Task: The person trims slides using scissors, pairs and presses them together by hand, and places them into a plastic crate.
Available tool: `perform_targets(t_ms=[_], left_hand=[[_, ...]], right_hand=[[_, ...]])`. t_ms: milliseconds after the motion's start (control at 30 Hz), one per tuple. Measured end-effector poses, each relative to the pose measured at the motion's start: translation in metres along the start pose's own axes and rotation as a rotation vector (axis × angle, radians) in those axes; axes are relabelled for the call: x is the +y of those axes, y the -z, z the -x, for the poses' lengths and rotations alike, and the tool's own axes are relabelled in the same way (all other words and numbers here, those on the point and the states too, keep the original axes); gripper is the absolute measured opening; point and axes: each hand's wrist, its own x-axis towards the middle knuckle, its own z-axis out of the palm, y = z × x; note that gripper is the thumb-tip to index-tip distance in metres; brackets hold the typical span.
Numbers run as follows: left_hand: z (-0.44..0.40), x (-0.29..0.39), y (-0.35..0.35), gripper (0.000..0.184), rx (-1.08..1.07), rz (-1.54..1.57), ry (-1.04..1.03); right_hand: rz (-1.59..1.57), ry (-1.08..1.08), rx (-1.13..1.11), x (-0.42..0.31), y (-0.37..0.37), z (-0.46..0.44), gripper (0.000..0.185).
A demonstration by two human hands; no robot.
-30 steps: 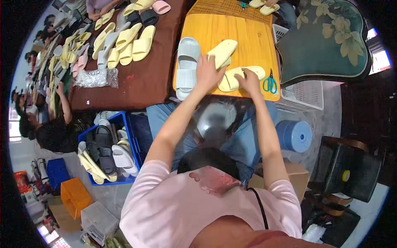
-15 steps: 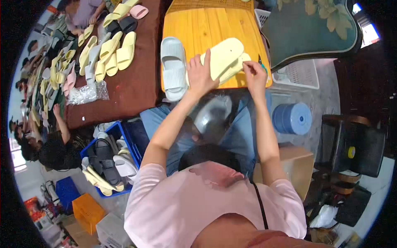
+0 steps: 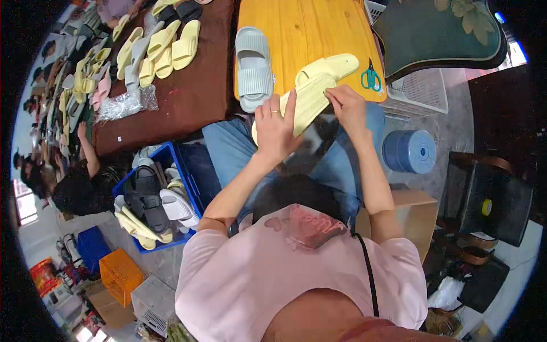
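A pale yellow slide slipper (image 3: pixel 310 108) is tilted over the near edge of the wooden table, its ribbed face towards me. My left hand (image 3: pixel 277 128) is closed around its near part, thumb across the ribbed face. At the slipper's far right edge, the thumb and fingertips of my right hand (image 3: pixel 348 111) are pinched together; what is between them is too small to make out. Behind it, a second yellow slide slipper (image 3: pixel 342 65) lies on the table. Left of my hands is a grey slide slipper (image 3: pixel 254 85), and teal-handled scissors (image 3: pixel 371 78) lie at the right.
The yellow wooden table (image 3: pixel 307 28) adjoins a brown-covered table (image 3: pixel 194 108) bearing several slippers and a plastic bag (image 3: pixel 128 105). A blue crate (image 3: pixel 191 188) of slippers stands at lower left. To the right are a blue water jug (image 3: pixel 410 151) and a cardboard box (image 3: pixel 407 214).
The held slipper has come nearer me and now shows its ribbed face instead of a smooth one. My right fingers have moved to its edge. The scissors are now in full view.
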Motion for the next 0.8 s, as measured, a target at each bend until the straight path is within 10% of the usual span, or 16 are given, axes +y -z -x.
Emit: perform_targets(t_ms=[467, 633, 800], left_hand=[[0.038, -0.02, 0.005, 0.111, -0.101, 0.029, 0.014], [0.045, -0.036, 0.002, 0.108, -0.178, 0.079, 0.208], [0.059, -0.073, -0.021, 0.089, -0.283, 0.925, 0.512]], right_hand=[[-0.072, -0.002, -0.097, -0.004, -0.018, 0.027, 0.01], [-0.303, -0.318, -0.111, -0.007, -0.003, 0.04, 0.011], [-0.086, -0.184, -0.34, 0.025, 0.001, 0.07, 0.021]])
